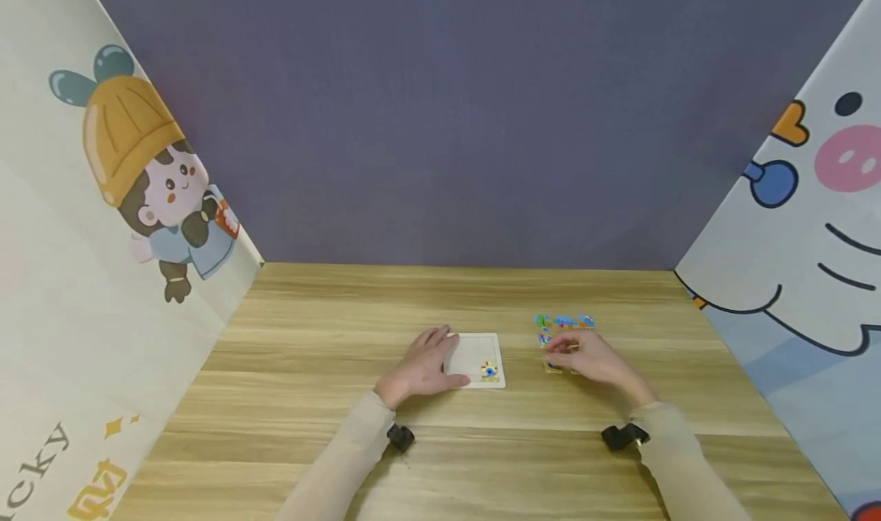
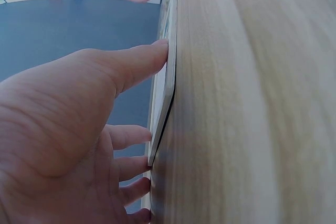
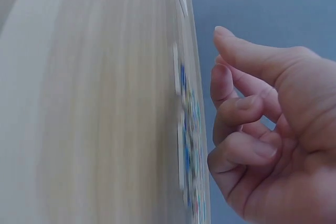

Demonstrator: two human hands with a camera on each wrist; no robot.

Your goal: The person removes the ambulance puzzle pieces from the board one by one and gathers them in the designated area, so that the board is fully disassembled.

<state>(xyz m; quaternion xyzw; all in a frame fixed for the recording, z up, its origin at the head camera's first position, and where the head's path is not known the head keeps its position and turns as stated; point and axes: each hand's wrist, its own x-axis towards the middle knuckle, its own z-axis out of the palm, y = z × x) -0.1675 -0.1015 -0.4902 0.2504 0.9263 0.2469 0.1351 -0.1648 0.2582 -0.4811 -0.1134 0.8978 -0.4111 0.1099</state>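
My left hand [image 1: 428,364] rests on the left part of a shallow white puzzle board [image 1: 471,345]. In the left wrist view the straight thumb [image 2: 142,64] touches the board's near edge [image 2: 170,72], and the other fingers lie along its left end. One colourful puzzle piece [image 1: 489,371] sits in the board's lower right corner. Over the loose pieces to the right hovers my right hand [image 1: 588,356], fingers bent. The right wrist view shows a gap between thumb [image 3: 247,51] and forefinger, with nothing seen between them. Some pieces [image 3: 181,150] lie below, partly hidden by this hand in the head view.
A row of colourful puzzle pieces [image 1: 564,321] lies behind the right hand, with another piece [image 1: 553,368] at its near side. The wooden table [image 1: 344,299] ends at a dark back wall [image 1: 468,123], with printed panels left and right.
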